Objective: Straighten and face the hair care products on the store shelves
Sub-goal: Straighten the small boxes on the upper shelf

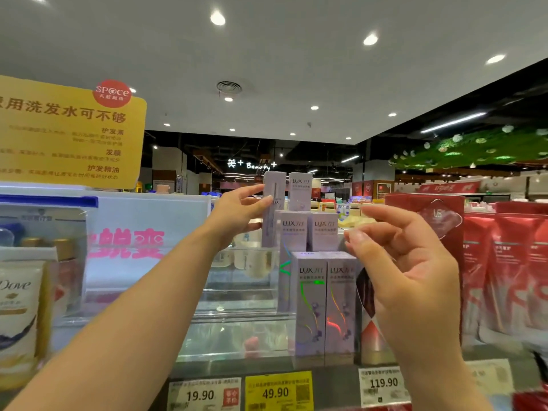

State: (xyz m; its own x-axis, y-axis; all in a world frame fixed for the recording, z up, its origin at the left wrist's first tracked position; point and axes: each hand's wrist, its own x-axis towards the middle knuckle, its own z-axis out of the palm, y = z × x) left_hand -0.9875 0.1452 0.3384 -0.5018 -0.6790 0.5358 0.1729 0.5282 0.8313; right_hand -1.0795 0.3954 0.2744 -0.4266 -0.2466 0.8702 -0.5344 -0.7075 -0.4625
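Several lilac LUX boxes (323,304) stand stacked in tiers on the top shelf, labels facing me. My left hand (237,213) reaches up and grips one tall lilac LUX box (272,209) at the stack's upper left; this box is turned edge-on, its narrow side toward me. Beside it another LUX box (300,191) faces front. My right hand (409,268) hovers in front of the stack's right side, fingers curled and apart, holding nothing. It hides part of the front boxes and a red carton behind it.
A clear acrylic riser (237,336) fills the shelf left of the boxes. Red VS pouches (504,277) and a red carton (427,209) stand at right. A Dove pouch (20,315) sits at far left under a yellow sign (68,132). Price tags (275,391) line the shelf edge.
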